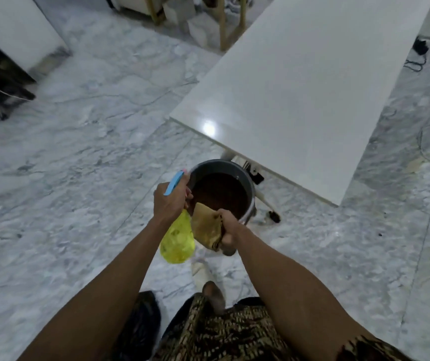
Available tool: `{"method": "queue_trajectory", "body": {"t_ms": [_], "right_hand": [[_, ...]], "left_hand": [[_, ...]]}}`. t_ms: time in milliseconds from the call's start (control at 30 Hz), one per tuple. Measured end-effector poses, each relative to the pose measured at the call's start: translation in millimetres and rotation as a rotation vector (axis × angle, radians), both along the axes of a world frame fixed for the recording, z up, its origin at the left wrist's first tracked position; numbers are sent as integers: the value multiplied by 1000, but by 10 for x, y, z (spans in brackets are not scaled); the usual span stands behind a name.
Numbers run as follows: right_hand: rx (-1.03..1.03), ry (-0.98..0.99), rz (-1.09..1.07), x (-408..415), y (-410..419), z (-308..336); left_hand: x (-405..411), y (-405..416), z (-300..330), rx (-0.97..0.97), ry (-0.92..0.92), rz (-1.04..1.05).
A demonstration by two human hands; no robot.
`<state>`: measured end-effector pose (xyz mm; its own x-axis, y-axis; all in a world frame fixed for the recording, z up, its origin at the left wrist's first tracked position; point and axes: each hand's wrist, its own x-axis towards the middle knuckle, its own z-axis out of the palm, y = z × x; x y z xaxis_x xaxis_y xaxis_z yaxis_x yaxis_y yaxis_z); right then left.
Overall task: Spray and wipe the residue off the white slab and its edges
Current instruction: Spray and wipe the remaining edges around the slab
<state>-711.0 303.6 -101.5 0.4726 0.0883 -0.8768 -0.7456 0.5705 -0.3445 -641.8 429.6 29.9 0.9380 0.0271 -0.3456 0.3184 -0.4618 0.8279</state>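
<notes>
Though blurred, bucket (223, 178) of seemingly dark liquid (220, 194).

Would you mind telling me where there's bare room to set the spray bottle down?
The white slab top is bare throughout. Open floor lies left of the bucket. It's crowded where the bucket sits against the slab's near edge.

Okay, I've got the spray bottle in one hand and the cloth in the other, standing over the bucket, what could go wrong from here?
1. The bucket holds dark water; a cloth rinsed in it may smear grime onto the white slab.
2. The bucket sits right by your foot on the marble floor; a kick could spill it and leave the floor slippery.
3. Cables lie on the floor beside the slab; you might trip while working around its edges.
</notes>
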Motion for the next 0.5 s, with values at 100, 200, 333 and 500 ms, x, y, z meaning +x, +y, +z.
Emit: {"method": "queue_trajectory", "body": {"t_ms": [100, 200, 333, 500], "right_hand": [[12, -12, 68, 583, 598, 68], [16, -17, 133, 1089, 1057, 68], [46, -20, 134, 1779, 1293, 211], [-42, -43, 158, 2891, 1466, 248]], "left_hand": [[465, 568, -2, 33, 2, 17], [850, 1144, 7, 73, 9, 90], [1382, 1692, -43, 61, 10, 184], [2323, 2123, -141, 50, -15, 216]]}}
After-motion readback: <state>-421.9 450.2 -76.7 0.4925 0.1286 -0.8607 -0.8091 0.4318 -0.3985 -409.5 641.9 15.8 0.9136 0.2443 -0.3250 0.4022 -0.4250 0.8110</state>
